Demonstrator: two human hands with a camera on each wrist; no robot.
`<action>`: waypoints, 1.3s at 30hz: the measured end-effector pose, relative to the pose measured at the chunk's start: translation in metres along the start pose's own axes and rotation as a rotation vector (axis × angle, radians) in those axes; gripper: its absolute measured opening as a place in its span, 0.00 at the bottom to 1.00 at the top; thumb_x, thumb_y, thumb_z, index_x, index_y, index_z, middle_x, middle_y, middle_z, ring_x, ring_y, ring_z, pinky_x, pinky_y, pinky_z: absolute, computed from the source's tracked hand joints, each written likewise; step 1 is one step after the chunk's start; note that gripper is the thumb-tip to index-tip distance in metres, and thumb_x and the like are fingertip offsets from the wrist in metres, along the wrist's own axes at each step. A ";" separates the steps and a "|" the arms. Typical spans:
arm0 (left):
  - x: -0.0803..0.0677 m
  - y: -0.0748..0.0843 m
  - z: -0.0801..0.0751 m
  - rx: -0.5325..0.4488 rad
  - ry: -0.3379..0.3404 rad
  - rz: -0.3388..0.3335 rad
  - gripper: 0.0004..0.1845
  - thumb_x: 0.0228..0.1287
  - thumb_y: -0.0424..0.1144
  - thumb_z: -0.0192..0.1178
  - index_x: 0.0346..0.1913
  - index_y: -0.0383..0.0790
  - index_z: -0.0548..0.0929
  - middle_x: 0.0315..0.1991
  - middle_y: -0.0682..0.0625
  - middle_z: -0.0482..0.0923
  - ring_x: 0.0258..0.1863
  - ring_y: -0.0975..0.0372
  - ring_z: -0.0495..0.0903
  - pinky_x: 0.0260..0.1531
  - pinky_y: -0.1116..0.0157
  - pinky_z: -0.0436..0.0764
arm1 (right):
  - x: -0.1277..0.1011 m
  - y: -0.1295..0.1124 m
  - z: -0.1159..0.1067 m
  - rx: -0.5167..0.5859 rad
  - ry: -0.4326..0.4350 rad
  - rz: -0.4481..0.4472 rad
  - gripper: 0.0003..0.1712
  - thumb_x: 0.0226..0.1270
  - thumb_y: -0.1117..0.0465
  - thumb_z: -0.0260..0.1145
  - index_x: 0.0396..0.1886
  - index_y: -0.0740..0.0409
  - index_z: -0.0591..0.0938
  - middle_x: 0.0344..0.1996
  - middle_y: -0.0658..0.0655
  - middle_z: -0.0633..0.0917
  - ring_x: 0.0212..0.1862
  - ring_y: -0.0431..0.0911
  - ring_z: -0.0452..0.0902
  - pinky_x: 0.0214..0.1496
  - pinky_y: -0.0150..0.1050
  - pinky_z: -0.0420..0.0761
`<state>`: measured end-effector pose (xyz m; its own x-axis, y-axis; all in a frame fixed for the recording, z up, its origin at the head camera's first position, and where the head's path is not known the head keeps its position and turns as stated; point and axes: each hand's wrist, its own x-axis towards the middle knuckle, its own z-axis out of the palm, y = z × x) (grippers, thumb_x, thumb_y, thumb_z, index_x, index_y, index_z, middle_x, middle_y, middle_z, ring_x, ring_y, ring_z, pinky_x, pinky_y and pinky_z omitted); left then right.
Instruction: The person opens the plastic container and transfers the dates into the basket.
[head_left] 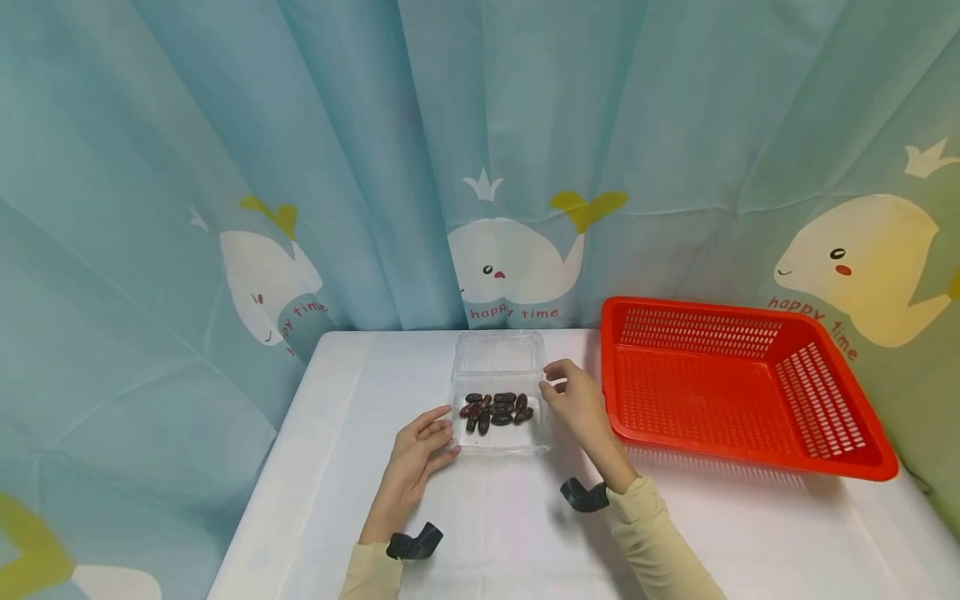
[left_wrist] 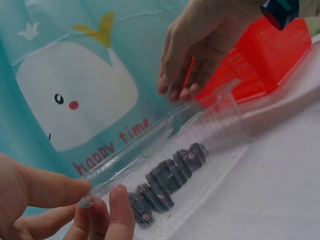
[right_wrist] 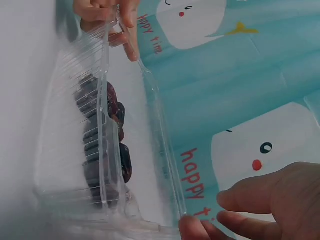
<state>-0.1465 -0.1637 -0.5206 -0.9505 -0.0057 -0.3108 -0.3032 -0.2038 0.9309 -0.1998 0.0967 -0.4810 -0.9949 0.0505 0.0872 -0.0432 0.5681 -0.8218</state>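
Clear, rectangular plastic box [head_left: 501, 450] with ribbed walls is being held on its left side by the left hand [head_left: 417, 452], its edge being pinched between fingers lying on both faces of the rim. Dark brown, oval, glossy dates [head_left: 501, 408] are being contained in the tray of the box, grouped around its middle, between the two hands and apart from all the fingers. A transparent plastic lid [head_left: 498, 352] is standing open along the far side. On the right, the right hand [head_left: 577, 402] is being held just beside the lid's edge, its fingers slightly bent and spread apart from the thumb; whether a fingertip is touching the plastic cannot be told. The box is being supported by a white-covered tabletop [head_left: 517, 533], where a red, perforated plastic basket [head_left: 697, 392] is also resting, to the right of the right hand.
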 end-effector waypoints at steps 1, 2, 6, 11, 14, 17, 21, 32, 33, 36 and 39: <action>0.000 0.000 0.000 -0.002 0.000 -0.002 0.26 0.73 0.25 0.57 0.72 0.29 0.72 0.47 0.48 0.76 0.40 0.64 0.78 0.43 0.64 0.89 | 0.000 -0.001 0.000 0.003 -0.011 0.008 0.15 0.68 0.65 0.68 0.51 0.67 0.84 0.45 0.66 0.90 0.43 0.57 0.89 0.44 0.48 0.90; 0.001 0.000 0.000 -0.004 -0.001 -0.003 0.26 0.73 0.24 0.57 0.72 0.29 0.71 0.47 0.48 0.76 0.40 0.64 0.78 0.43 0.64 0.89 | 0.000 -0.002 0.000 0.003 -0.023 0.015 0.14 0.67 0.65 0.68 0.51 0.67 0.84 0.43 0.65 0.90 0.41 0.56 0.90 0.43 0.46 0.90; 0.002 -0.001 -0.001 -0.030 -0.012 -0.008 0.26 0.73 0.24 0.57 0.72 0.29 0.72 0.46 0.49 0.76 0.40 0.64 0.78 0.43 0.64 0.89 | 0.001 -0.006 0.003 0.003 -0.078 0.021 0.15 0.66 0.68 0.67 0.50 0.70 0.83 0.39 0.66 0.90 0.38 0.55 0.90 0.38 0.42 0.90; 0.003 -0.003 -0.004 -0.055 -0.032 -0.014 0.26 0.73 0.24 0.57 0.73 0.30 0.72 0.46 0.50 0.77 0.41 0.64 0.78 0.43 0.64 0.88 | 0.000 -0.015 0.007 -0.093 -0.141 0.011 0.15 0.66 0.67 0.66 0.51 0.69 0.84 0.41 0.66 0.91 0.45 0.58 0.89 0.48 0.49 0.87; 0.004 -0.002 -0.005 -0.062 -0.043 -0.015 0.26 0.73 0.24 0.57 0.73 0.31 0.72 0.47 0.49 0.77 0.44 0.63 0.78 0.43 0.64 0.88 | 0.000 -0.022 0.010 -0.139 -0.202 0.019 0.18 0.67 0.65 0.67 0.53 0.69 0.83 0.44 0.66 0.91 0.49 0.60 0.87 0.54 0.54 0.85; 0.004 -0.002 -0.005 -0.071 -0.052 -0.014 0.27 0.73 0.23 0.56 0.73 0.31 0.72 0.47 0.49 0.77 0.46 0.62 0.77 0.44 0.63 0.88 | 0.001 -0.027 0.015 -0.177 -0.256 0.028 0.20 0.67 0.63 0.68 0.55 0.70 0.82 0.46 0.67 0.91 0.51 0.61 0.87 0.56 0.55 0.84; 0.003 -0.002 -0.006 -0.068 -0.061 -0.012 0.27 0.73 0.23 0.56 0.73 0.31 0.71 0.46 0.50 0.76 0.45 0.62 0.77 0.43 0.64 0.88 | 0.002 -0.030 0.023 -0.247 -0.285 0.033 0.22 0.66 0.62 0.69 0.55 0.72 0.82 0.44 0.67 0.90 0.47 0.60 0.86 0.54 0.54 0.84; 0.001 -0.003 -0.006 -0.080 -0.057 -0.008 0.27 0.72 0.23 0.57 0.73 0.30 0.71 0.46 0.50 0.76 0.46 0.62 0.77 0.42 0.65 0.88 | 0.001 -0.036 0.034 -0.413 -0.240 -0.035 0.07 0.63 0.67 0.70 0.29 0.66 0.80 0.29 0.65 0.86 0.29 0.52 0.77 0.32 0.48 0.80; 0.002 -0.003 -0.006 -0.081 -0.055 -0.011 0.27 0.72 0.22 0.57 0.73 0.30 0.71 0.46 0.50 0.76 0.46 0.62 0.77 0.42 0.65 0.88 | 0.000 -0.036 0.035 -0.426 -0.240 -0.044 0.06 0.61 0.69 0.70 0.28 0.66 0.80 0.28 0.65 0.86 0.27 0.52 0.77 0.30 0.47 0.80; 0.001 -0.003 -0.005 -0.079 -0.054 -0.010 0.28 0.71 0.22 0.57 0.73 0.30 0.71 0.46 0.50 0.76 0.47 0.61 0.77 0.42 0.65 0.88 | -0.004 -0.036 0.039 -0.458 -0.253 -0.064 0.04 0.57 0.73 0.68 0.31 0.68 0.81 0.29 0.67 0.87 0.26 0.52 0.77 0.28 0.46 0.80; 0.001 -0.003 -0.005 -0.081 -0.049 -0.010 0.27 0.71 0.22 0.57 0.73 0.30 0.71 0.46 0.50 0.76 0.47 0.60 0.77 0.41 0.65 0.88 | -0.007 -0.034 0.042 -0.483 -0.269 -0.082 0.07 0.57 0.76 0.66 0.36 0.70 0.81 0.33 0.70 0.87 0.28 0.54 0.81 0.30 0.47 0.83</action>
<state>-0.1464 -0.1676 -0.5247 -0.9503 0.0444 -0.3081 -0.3077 -0.2826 0.9085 -0.1953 0.0423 -0.4775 -0.9809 -0.1851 -0.0591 -0.1376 0.8764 -0.4615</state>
